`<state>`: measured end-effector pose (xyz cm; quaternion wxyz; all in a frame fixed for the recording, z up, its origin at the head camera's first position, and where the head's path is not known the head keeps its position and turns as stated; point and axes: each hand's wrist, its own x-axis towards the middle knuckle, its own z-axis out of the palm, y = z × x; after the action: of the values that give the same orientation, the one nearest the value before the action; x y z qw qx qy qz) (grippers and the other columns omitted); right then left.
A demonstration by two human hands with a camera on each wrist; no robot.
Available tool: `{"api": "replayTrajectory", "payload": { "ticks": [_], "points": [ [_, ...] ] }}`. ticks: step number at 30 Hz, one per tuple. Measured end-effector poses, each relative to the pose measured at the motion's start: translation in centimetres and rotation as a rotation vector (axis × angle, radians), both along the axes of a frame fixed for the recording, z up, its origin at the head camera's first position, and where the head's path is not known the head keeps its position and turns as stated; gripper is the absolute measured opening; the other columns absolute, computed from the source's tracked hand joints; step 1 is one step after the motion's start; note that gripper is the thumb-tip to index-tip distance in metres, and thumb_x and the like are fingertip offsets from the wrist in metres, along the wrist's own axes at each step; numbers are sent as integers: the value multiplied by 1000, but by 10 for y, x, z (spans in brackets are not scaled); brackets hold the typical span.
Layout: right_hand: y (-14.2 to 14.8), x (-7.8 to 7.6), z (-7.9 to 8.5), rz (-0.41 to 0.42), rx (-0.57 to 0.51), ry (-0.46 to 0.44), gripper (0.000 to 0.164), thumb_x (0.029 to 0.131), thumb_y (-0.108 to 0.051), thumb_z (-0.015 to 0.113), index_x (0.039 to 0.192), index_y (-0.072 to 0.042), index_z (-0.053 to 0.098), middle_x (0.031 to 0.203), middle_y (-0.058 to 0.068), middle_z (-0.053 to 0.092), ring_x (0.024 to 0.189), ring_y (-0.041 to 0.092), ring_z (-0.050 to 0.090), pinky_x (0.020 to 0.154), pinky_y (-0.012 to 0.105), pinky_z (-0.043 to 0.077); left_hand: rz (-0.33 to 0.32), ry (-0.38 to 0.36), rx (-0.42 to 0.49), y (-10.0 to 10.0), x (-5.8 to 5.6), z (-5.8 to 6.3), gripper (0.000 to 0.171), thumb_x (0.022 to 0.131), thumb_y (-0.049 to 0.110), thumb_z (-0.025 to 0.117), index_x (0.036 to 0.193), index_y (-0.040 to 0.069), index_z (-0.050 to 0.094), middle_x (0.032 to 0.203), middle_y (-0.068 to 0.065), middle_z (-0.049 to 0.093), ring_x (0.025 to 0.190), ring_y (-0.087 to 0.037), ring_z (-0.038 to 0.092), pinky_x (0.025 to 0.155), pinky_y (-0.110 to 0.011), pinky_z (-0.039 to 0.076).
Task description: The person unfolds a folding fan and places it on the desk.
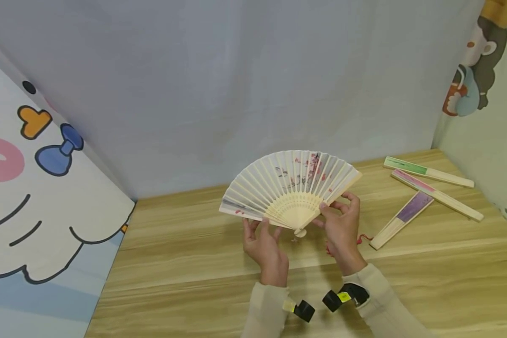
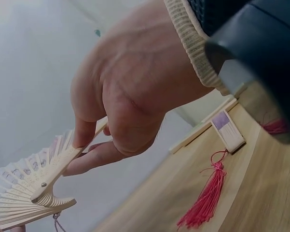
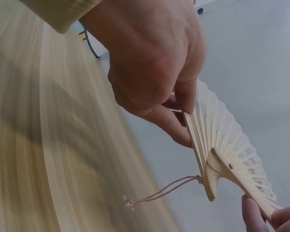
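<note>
A spread folding fan of pale wood ribs and white leaf, printed with pink blossoms, is held up over the table by both hands. My left hand pinches its lower left edge, thumb in front. On the other side my right hand pinches the right guard stick close to the pivot. A thin pink cord dangles from the pivot in the right wrist view. Beside my right hand lies a folded purple fan; its red tassel shows whole in the left wrist view.
Beyond the purple fan, a folded pink fan and a folded green fan lie at the table's back right. The wooden table meets a grey cloth backdrop. Cartoon-printed panels flank it on both sides.
</note>
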<state>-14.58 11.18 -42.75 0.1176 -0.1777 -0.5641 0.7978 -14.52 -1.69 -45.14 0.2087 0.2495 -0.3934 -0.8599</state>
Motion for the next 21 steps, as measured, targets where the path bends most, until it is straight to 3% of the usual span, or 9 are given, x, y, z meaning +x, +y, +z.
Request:
{"api": "replayTrajectory", "payload": {
  "ticks": [7,21],
  "points": [
    [-4,0,-2,-16,-7,10,57,104,5,56,149,-7,22,121,14,45,86,11,67,72,28,65,26,-29,6,-2,0,-1,71,101,-7,62,164,4,33,122,-12,51,97,-14,69,70,-28,65],
    [-11,-4,-5,-48,-52,16,53,104,8,55,142,-5,20,121,14,43,86,12,67,71,27,65,55,-54,64,-6,-4,-1,69,101,-8,61,163,4,35,124,-13,52,101,-16,70,81,-34,66]
  ]
}}
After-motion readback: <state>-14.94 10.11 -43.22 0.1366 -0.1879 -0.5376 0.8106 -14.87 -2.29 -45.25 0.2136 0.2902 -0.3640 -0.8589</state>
